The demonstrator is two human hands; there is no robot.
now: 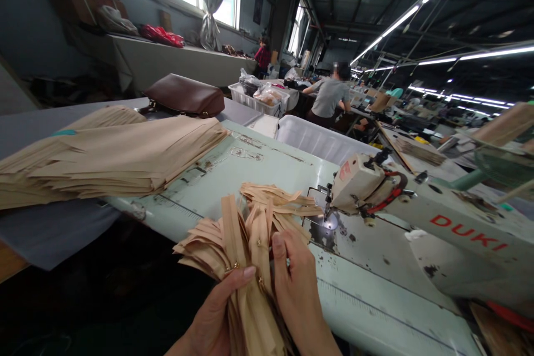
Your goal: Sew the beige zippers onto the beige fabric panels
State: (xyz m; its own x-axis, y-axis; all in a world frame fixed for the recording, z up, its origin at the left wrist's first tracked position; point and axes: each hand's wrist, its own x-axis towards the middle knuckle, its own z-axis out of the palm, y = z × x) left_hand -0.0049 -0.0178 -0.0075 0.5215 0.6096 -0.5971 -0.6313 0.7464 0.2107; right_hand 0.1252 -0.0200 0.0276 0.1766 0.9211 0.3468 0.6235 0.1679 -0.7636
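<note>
A bundle of beige zippers (261, 256) with small gold-coloured pulls fans out over the front edge of the sewing table. My left hand (219, 306) is closed round the bundle from below, its thumb pressed on the tapes beside a pull. On the other side, my right hand (294, 272) is closed with thumb and bent fingers on the zipper tapes; its fingertips are partly hidden. More beige strips (277, 193) lie just beyond, reaching toward the needle area of the sewing machine (359, 183).
A thick stack of beige fabric pieces (112, 150) lies at left, with a brown leather bag (186, 94) behind it. A white plastic bin (321, 136) stands past the pale green tabletop (267, 158). Farther back, a person in a grey shirt (329, 99) sits near a filled crate (261, 101).
</note>
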